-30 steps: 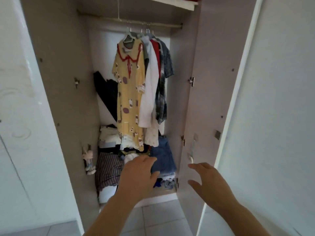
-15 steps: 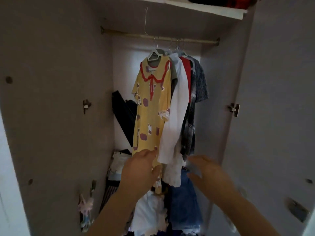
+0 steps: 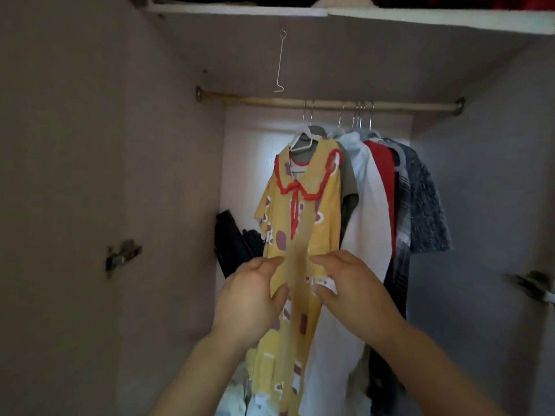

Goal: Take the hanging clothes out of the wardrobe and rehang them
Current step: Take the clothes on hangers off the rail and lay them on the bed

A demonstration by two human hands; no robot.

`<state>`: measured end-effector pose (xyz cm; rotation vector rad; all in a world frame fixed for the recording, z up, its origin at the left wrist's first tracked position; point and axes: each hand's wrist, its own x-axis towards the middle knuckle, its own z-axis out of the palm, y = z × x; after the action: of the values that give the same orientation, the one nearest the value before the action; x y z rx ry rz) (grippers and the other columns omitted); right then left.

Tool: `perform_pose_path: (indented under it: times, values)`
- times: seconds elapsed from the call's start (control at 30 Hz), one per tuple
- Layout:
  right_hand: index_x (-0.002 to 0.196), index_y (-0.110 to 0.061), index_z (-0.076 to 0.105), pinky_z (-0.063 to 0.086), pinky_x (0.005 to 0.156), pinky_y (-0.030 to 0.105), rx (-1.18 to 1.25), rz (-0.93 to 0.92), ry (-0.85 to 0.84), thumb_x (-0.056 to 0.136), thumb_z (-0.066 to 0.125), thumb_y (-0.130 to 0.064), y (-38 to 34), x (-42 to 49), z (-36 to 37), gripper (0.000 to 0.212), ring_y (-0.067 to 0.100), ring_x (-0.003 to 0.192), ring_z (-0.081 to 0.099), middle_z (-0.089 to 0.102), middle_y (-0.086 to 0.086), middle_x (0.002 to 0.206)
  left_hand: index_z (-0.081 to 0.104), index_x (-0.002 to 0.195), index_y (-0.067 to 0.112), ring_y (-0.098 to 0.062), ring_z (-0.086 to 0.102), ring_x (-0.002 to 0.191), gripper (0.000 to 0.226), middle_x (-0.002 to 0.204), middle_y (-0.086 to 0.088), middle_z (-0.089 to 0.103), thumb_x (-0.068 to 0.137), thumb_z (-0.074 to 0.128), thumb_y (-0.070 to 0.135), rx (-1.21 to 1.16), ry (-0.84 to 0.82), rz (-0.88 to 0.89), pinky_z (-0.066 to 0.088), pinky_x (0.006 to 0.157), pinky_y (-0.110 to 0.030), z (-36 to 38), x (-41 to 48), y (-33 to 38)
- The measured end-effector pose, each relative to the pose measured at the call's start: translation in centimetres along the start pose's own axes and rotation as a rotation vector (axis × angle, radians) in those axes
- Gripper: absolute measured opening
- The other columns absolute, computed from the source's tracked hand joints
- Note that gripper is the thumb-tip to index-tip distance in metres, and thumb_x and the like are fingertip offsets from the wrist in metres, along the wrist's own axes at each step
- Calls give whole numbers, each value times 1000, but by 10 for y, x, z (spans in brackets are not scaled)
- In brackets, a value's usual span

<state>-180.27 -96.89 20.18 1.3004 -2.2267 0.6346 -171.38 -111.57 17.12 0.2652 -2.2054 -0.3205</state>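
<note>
our left hand (image 3: 249, 295) and right hand (image 3: 354, 292) are both up on the yellow dress (image 3: 303, 223), fingers curled and pinching the fabric about halfway down its front. the dress hangs on a white hanger (image 3: 303, 139) at the left end of the bunch on the wardrobe rail (image 3: 330, 104), just beside a white garment (image 3: 366, 211), with a red top (image 3: 384, 172) further right.

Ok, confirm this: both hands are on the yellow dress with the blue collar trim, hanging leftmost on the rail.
Wrong on one point: the collar trim is red, not blue. The head view shows the left hand and right hand on the yellow dress, hanging leftmost on the rail.
</note>
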Motion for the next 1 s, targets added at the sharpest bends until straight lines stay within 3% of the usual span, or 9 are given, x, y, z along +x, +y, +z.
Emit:
perform_pose_path:
  times: [0.23,0.4,0.6,0.73,0.87,1.0]
  values:
    - [133,-24,48,33,100,22,20,-140,149,90,57,-22,32,125,10,44,14,119,44,48,-2,129,45,136,28,-12,46,119,45,132,5,51,92,52,35,31,154,-2,40,92,-26,23,107,-17]
    - [133,-23,48,36,104,31,-4,-180,275,90,50,-10,45,205,17,45,17,122,42,47,0,132,43,137,29,-11,45,120,46,135,6,48,92,51,35,15,183,-15,37,93,-25,38,170,-46]
    - [139,-21,41,33,103,33,-233,-175,374,86,51,-3,59,310,20,57,21,125,34,41,3,136,43,135,33,-8,47,115,42,132,11,49,94,46,40,-51,199,50,36,85,-17,63,239,-91]
    - [137,-17,44,35,99,35,-370,-140,494,81,55,3,79,371,17,60,25,123,38,44,6,134,43,135,35,-9,47,117,42,133,11,48,93,46,43,-74,211,76,41,95,-26,81,281,-117]
    - [134,-14,47,36,100,40,-413,-109,576,83,59,-6,110,404,16,53,30,120,41,47,10,131,51,128,34,-9,50,110,36,123,10,56,92,49,37,-120,189,142,43,91,-26,98,313,-133]
    - [130,-10,51,33,101,38,-397,-84,640,82,65,-13,141,413,14,50,31,119,44,49,12,127,50,128,35,-7,49,112,38,125,13,54,91,52,36,-97,211,181,33,83,-17,110,331,-140]
